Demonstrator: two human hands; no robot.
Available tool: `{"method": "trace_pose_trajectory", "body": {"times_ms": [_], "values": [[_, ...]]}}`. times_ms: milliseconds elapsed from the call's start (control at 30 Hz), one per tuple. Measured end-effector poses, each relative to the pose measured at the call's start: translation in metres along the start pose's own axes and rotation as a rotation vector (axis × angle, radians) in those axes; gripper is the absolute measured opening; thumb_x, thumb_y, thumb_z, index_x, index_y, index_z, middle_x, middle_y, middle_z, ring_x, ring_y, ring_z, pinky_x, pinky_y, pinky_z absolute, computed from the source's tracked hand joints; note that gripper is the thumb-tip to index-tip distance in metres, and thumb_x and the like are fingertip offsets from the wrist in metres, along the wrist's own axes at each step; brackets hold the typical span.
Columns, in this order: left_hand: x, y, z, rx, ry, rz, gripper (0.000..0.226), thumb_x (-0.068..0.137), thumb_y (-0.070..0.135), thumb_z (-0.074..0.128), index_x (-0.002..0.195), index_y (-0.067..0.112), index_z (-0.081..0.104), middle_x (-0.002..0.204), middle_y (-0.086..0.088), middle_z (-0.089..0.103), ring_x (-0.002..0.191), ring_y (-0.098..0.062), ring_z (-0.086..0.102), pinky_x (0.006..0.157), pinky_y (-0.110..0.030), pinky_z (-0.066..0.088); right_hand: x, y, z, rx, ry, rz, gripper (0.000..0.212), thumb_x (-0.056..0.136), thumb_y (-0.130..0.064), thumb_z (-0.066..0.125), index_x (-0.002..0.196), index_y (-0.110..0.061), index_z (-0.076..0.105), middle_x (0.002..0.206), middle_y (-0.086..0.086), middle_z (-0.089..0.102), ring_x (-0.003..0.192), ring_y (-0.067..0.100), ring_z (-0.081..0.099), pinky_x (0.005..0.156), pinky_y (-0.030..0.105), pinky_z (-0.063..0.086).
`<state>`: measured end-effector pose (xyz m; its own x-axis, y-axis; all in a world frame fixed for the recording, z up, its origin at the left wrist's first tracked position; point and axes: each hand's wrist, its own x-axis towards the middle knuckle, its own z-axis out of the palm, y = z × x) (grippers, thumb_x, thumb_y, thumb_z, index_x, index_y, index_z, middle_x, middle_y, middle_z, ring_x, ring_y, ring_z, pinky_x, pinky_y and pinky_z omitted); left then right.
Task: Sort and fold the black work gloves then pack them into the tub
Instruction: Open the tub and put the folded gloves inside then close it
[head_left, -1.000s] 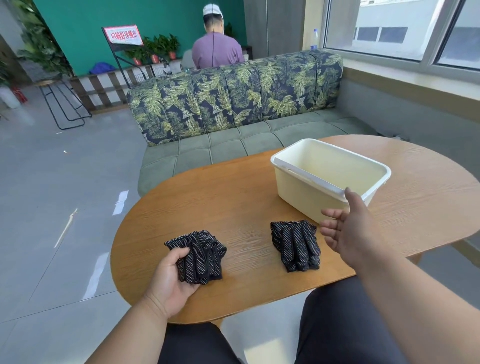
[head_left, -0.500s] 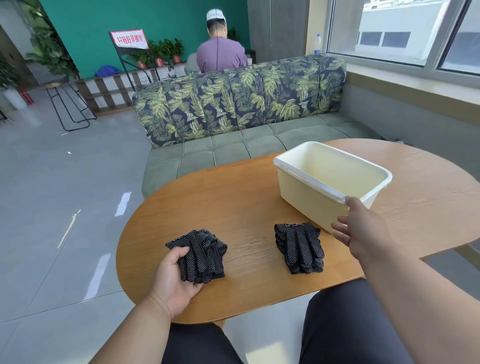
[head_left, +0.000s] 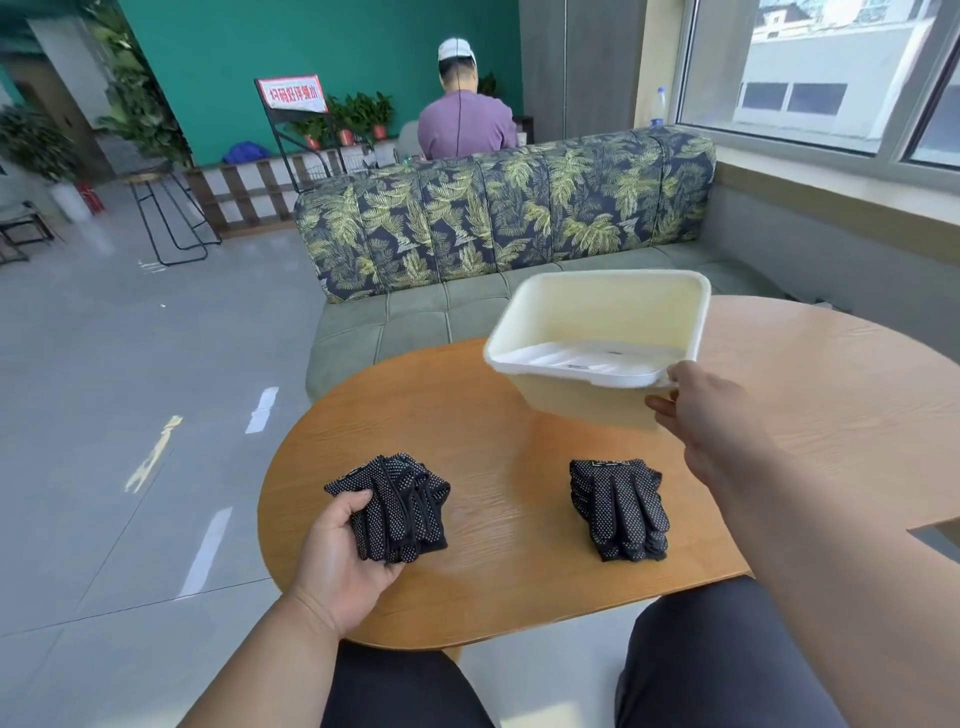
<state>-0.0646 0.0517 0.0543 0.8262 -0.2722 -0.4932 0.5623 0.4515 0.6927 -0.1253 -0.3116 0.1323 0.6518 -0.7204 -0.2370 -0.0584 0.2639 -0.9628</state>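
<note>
- Nearest me, the left hand (head_left: 343, 561) curls its fingers (head_left: 358, 506) around the left glove bundle (head_left: 395, 506), a soft, lumpy wad of black knit with white grip dots, resting on the counter (head_left: 498, 587).
- Beside it, well apart, the right glove stack (head_left: 618, 506) lies flat and untouched, its glove tips pointing toward the seated person.
- These 2 piles look light and floppy; I'd judge a whole-hand squeeze across the middle keeps the folds from springing open.
- Farther on, the right hand (head_left: 706, 415) pinches the near corner rim of the tub (head_left: 597, 332), thumb on top.
- The tub is cream plastic, stiff, smooth and empty, tipped toward the person; it seems light enough to lift by the rim.
- The counter is warm oak-grain wood, with a rounded end.
- Beyond stands a leaf-print sofa (head_left: 509, 218).
</note>
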Motion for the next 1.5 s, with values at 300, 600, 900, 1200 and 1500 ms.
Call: {"method": "trace_pose_trajectory", "body": {"times_ms": [300,600,900,1200,1500], "values": [[-0.016,0.053,-0.033,-0.104,0.078,0.229,0.051,0.094,0.030,0.058,0.144,0.021,0.062,0.137,-0.005,0.069,0.127,-0.027,0.063,0.098,-0.040,0.048,-0.055,0.024,0.052,0.002,-0.285,0.210,0.015,0.100,-0.021,0.057,0.097,-0.005,0.057,0.086,0.009,0.048,0.071,0.027,0.071,0.089,0.047,0.061],[-0.024,0.058,-0.058,-0.164,0.092,0.249,0.056,0.090,0.033,0.062,0.145,0.019,0.061,0.139,-0.007,0.068,0.133,-0.029,0.060,0.110,-0.041,0.039,-0.083,0.047,0.046,-0.107,-0.354,0.325,0.027,0.099,-0.020,0.058,0.109,0.005,0.063,0.091,0.014,0.051,0.078,0.032,0.073,0.091,0.050,0.061],[-0.032,0.056,-0.052,-0.177,0.120,0.257,0.054,0.094,0.034,0.059,0.145,0.016,0.061,0.139,-0.008,0.068,0.115,-0.027,0.067,0.091,-0.038,0.047,-0.095,0.039,0.029,-0.589,-0.311,0.151,0.035,0.089,-0.045,0.055,0.104,-0.014,0.061,0.085,0.007,0.065,0.071,0.024,0.063,0.076,0.049,0.060],[-0.042,0.075,-0.043,-0.177,0.086,0.293,0.064,0.081,0.031,0.069,0.143,0.015,0.063,0.136,-0.008,0.070,0.120,-0.026,0.068,0.087,-0.038,0.055,-0.092,0.034,0.018,-0.955,-0.612,-0.768,0.045,0.085,-0.055,0.047,0.128,-0.047,0.055,0.115,-0.019,0.045,0.116,0.007,0.042,0.101,0.028,0.034],[-0.047,0.076,-0.017,-0.148,0.002,0.243,0.048,0.098,0.034,0.054,0.141,0.015,0.063,0.133,-0.010,0.071,0.108,-0.028,0.075,0.093,-0.039,0.052,-0.086,0.032,0.025,-1.137,-0.687,-0.911,0.025,0.092,-0.051,0.068,0.116,-0.047,0.070,0.109,-0.025,0.065,0.107,0.003,0.050,0.091,0.020,0.044]]}}
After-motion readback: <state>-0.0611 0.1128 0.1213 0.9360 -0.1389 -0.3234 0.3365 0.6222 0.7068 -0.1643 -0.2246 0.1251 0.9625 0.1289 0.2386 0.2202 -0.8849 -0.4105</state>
